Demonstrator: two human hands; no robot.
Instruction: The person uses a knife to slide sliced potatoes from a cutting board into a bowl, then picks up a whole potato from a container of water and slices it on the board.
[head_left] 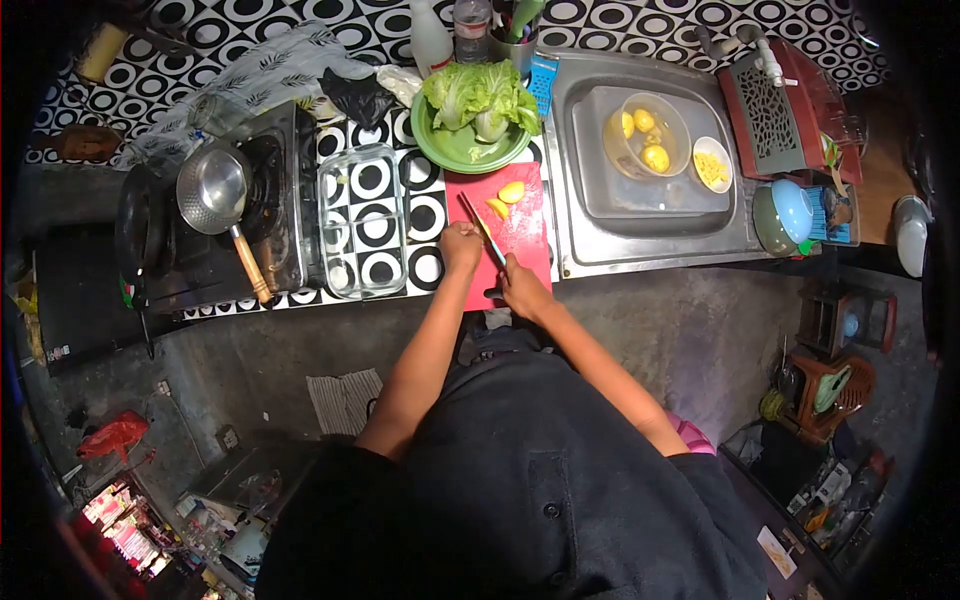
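A red cutting board [528, 240] lies at the counter's front edge. Over it, my right hand [525, 290] is closed round the handle of a kitchen knife [484, 229], whose blade points away and to the left. My left hand [461, 246] is at the board's left side, close to the blade, its fingers curled together. Whatever those fingers hold, if anything, is hidden. Beyond the knife, a yellow peeled-looking piece [512, 192] and a smaller yellow cut piece [497, 208] rest on the board.
Behind the board stands a green bowl [430, 135] of leafy greens. Left are a rectangular glass dish [398, 225] and a stove with a wooden-handled pan [212, 185]. The sink [650, 240] at right holds a bowl [622, 160] of yellow pieces and a small dish [724, 184] of chopped bits.
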